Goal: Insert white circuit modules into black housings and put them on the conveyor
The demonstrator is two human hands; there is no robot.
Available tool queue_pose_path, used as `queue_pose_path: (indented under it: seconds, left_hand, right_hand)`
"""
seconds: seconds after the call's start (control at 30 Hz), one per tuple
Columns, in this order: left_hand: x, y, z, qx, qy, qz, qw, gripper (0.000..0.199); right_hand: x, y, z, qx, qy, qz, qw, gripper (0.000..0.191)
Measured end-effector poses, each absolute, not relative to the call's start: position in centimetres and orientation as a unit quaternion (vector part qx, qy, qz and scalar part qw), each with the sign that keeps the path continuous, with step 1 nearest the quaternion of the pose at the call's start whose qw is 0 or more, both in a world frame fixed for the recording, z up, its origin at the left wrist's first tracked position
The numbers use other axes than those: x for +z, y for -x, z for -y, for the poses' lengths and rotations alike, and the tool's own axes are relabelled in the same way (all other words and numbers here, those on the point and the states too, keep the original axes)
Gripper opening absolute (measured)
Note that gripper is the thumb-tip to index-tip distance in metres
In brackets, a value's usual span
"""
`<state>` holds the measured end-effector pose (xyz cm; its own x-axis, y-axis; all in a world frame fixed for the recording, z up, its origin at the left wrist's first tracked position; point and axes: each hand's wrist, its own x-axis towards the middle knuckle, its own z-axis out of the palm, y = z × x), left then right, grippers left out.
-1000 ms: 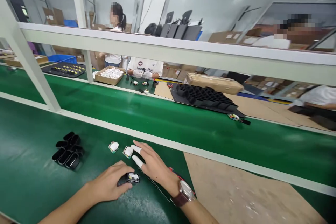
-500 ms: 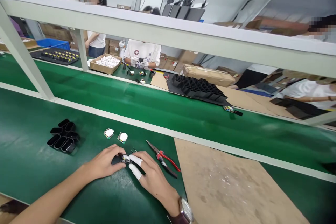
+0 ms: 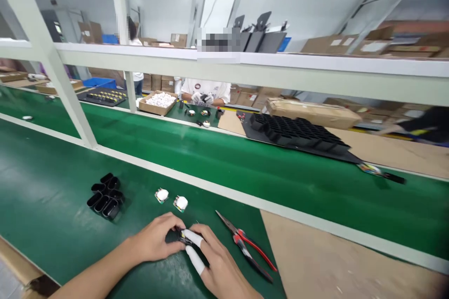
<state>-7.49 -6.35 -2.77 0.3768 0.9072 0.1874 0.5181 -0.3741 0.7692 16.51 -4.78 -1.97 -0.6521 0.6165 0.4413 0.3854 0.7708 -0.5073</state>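
Sitting between left hand [image 3: 157, 239] and right hand [image 3: 218, 260] is a black housing [image 3: 184, 240].

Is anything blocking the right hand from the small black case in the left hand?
Nothing visible: the right hand is directly at the black case, which the left hand holds. The pliers lie off to the right, out of the way.

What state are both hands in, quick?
Left hand: closed, holding the small black housing.
Right hand: at the same housing; whether it grips cannot be told.
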Motion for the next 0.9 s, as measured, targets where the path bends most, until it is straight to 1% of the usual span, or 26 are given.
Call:
queue_pose_path:
  seconds: [0.1,0.17,0.27,0.4,0.47,0.6,0.8,0.9]
  left_hand:
    - [-3.2,7.5,6.3,0.321,-0.764,-0.467,0.309,0.031]
    - [-3.4,7.5,6.2,0.325,-0.764,-0.467,0.304,0.033]
    - [-3.3,7.4,6.3,0.328,-0.764,-0.464,0.306,0.032]
    - [-2.7,7.4,6.3,0.311,-0.766,-0.465,0.316,0.026]
    - [-2.5,7.4,6.2,0.300,-0.767,-0.467,0.323,0.024]
    - [-2.5,7.5,6.0,0.293,-0.768,-0.464,0.331,0.021]
    - [-2.7,7.4,5.9,0.289,-0.767,-0.461,0.339,0.022]
    - [-2.8,7.3,5.9,0.292,-0.766,-0.465,0.335,0.022]
  right_hand:
    - [-2.8,-16.7,4.1,0.188,0.253,0.895,0.315,0.055]
    - [-3.1,-16.8,3.9,0.184,0.242,0.896,0.324,0.059]
    - [-3.0,-16.9,4.2,0.170,0.245,0.890,0.345,0.057]
    - [-2.6,-16.7,4.7,0.165,0.262,0.895,0.322,0.050]
    - [-2.8,-16.7,4.8,0.181,0.275,0.886,0.327,0.045]
    - [-3.2,-17.0,4.9,0.203,0.295,0.862,0.359,0.045]
    - [-2.4,-17.0,5.2,0.172,0.297,0.883,0.321,0.041]
    - [-2.6,-17.0,5.0,0.183,0.289,0.879,0.334,0.045]
